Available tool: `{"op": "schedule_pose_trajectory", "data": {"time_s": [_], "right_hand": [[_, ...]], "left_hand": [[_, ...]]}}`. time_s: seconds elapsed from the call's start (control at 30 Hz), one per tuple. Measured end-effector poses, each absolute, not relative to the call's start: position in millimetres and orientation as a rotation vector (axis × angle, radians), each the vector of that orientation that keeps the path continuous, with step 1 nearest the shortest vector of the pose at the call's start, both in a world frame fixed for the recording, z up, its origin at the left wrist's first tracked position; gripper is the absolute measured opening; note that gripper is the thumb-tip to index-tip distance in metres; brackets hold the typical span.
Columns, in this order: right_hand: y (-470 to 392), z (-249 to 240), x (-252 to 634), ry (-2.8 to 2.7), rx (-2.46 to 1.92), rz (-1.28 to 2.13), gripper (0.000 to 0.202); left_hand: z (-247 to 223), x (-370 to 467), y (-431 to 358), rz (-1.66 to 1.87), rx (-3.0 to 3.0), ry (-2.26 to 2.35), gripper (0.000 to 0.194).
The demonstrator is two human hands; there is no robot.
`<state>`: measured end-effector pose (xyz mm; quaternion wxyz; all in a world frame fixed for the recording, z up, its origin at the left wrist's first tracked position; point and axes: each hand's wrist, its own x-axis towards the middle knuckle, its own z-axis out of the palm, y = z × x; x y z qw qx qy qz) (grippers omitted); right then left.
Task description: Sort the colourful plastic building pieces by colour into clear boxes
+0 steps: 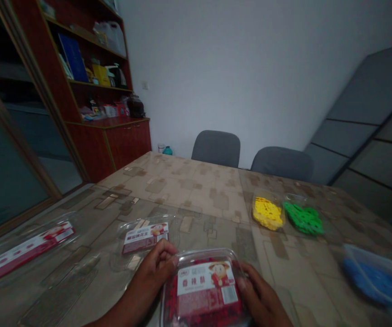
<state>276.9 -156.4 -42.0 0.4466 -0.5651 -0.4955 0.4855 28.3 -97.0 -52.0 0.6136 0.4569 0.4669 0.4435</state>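
A clear plastic box point(202, 290) with a red and white label on its lid stands at the table's near edge, and red pieces show through its sides. My left hand point(160, 263) grips the box at its upper left edge, fingers curled in. At the right side, my right hand point(259, 295) is closed on the box too, thumb along the rim. Just beyond my left hand lies a clear plastic lid point(146, 236) with a similar label. Farther left is a longer clear lid point(32, 250), also labelled. The underside of the held box is out of sight.
Toward the right stand an open clear box of yellow pieces point(268, 213) and one of green pieces point(304, 218). A tub of blue pieces point(379, 279) sits at the near right. Two grey chairs point(216, 147) are behind the patterned table point(196, 195); a red cabinet point(124, 141) stands back left.
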Motion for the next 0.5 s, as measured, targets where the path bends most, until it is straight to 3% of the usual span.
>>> {"op": "schedule_pose_trajectory", "data": {"time_s": [0.5], "right_hand": [[-155, -43, 273, -1.135, -1.151, 1.298, 0.055]], "left_hand": [[-37, 29, -109, 0.899, 0.984, 1.121, 0.052]]}}
